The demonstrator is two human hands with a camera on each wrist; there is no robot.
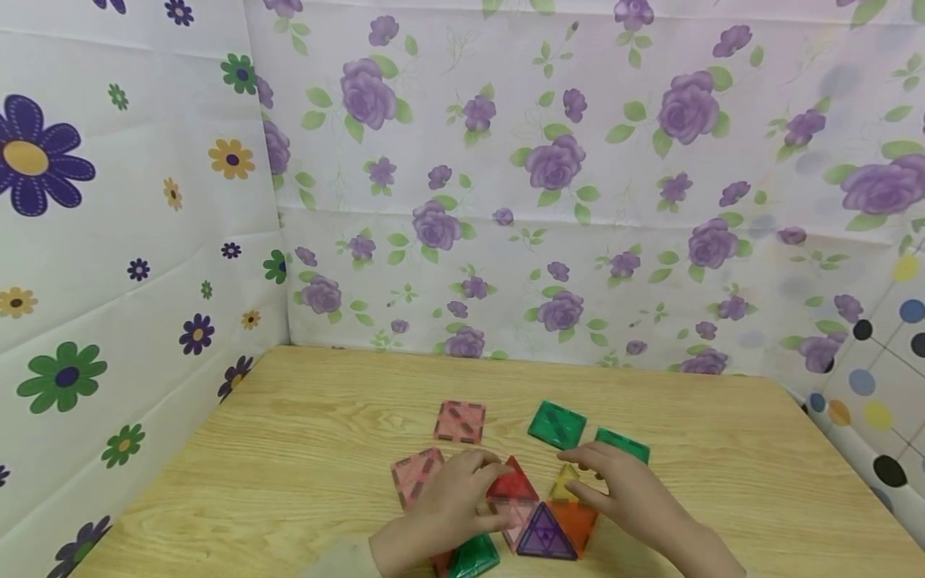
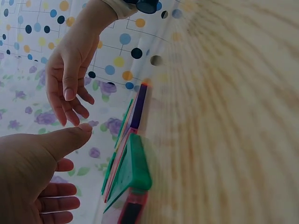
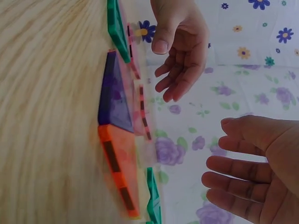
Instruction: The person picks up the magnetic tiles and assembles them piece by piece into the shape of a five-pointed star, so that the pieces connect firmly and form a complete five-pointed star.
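Note:
Both hands hover over a group of translucent, flat tiles and hold nothing. My left hand (image 1: 455, 490) is above the group's left side, near a red triangle tile (image 1: 511, 483) and a pink tile (image 1: 508, 516). On the right, my right hand (image 1: 625, 486) is nearest a yellow triangle tile (image 1: 564, 485) and an orange tile (image 1: 576, 522). A purple triangle tile (image 1: 547, 536) lies at the front, between pink and orange. Loosely bent fingers show on the left hand (image 2: 37, 172) in its wrist view; the right hand (image 3: 261, 168) looks similar, apart from the tiles.
Pink square tiles (image 1: 460, 421) lie at the back left, one partly behind the left hand. Green tiles (image 1: 556, 425) lie at the back right. A green triangle tile (image 1: 475, 555) sits near the left wrist. Patterned sheets (image 1: 491, 160) border the wooden table (image 1: 325, 449).

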